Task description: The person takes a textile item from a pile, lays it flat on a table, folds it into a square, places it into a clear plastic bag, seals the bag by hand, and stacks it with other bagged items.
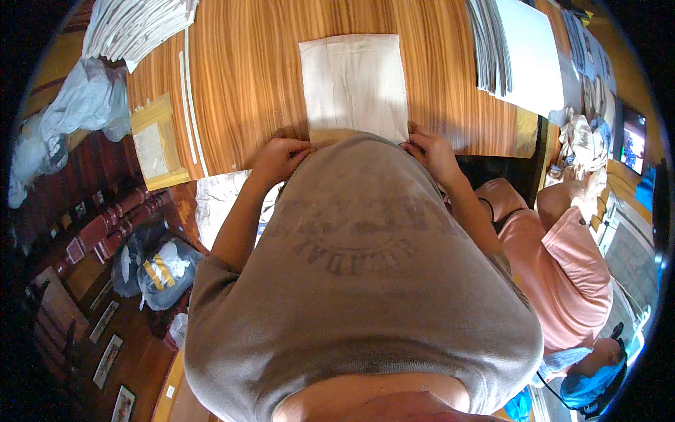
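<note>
Clock = centred on the cloth, 12 away from the wearer. Pale rectangular cloth [354, 81] lies on the wood-grain tabletop [246, 70], right in front of the wearer, long sides running roughly 12 to 6, surface slightly creased. Near edge partly covered by the wearer's grey-brown shirt [358, 232].

Left hand [285, 158] at 7-8, fingers bent, tips at the near left corner. Right hand [430, 153] at 4-5, same pose at the near right corner. Can't tell if either one pinches the fabric or just rests against it; fingertips partly hidden.

Rest of tabletop: stack of pale sheets [137, 32] at about 10, two thin white strips [190, 105] at 9, card [150, 151] framed in yellow tape between 8 and 9. Grey layered stack [490, 49] between 2 and 3, big white sheet [531, 60] just beyond it. Yellow tape patch [526, 132] between 3 and 4, at the edge.

Off the tabletop: co-worker in a pink shirt [576, 281] at 4-5, stuffed clear bag [167, 274] at 7-8, pale plastic bags [84, 102] at 9.
</note>
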The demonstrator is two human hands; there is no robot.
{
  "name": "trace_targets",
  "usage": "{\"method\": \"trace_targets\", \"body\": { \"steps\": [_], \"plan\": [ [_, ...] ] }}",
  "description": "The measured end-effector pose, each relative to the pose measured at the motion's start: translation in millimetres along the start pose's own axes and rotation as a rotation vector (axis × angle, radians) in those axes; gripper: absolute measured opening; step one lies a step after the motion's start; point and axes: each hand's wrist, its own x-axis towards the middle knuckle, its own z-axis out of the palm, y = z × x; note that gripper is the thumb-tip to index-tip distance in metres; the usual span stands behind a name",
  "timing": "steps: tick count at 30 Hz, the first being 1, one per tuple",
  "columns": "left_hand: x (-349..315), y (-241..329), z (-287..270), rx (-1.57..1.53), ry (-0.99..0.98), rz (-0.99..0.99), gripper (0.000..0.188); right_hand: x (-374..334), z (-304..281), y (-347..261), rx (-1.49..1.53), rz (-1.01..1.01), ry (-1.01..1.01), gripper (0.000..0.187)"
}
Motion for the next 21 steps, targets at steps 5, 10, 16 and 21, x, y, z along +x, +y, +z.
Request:
{"method": "trace_targets", "body": {
  "steps": [5,10,16,21],
  "plan": [
    [2,6,2,-0.329,-0.159,-0.341,0.032,-1,-8,-17,0.123,0.139,-0.023,0.02],
    [42,76,-18,0.343,0.441,-0.229,0.034,22,-29,-47,-0.099,0.219,0.073,0.027],
    [104,73,26,0.59,0.265,0.285,0.079,97,21,-67,-0.27,-0.279,0.249,0.067],
    [89,73,25,0.52,0.192,0.283,0.082,88,18,-52,-0.173,-0.299,0.172,0.078]
  ]
}}
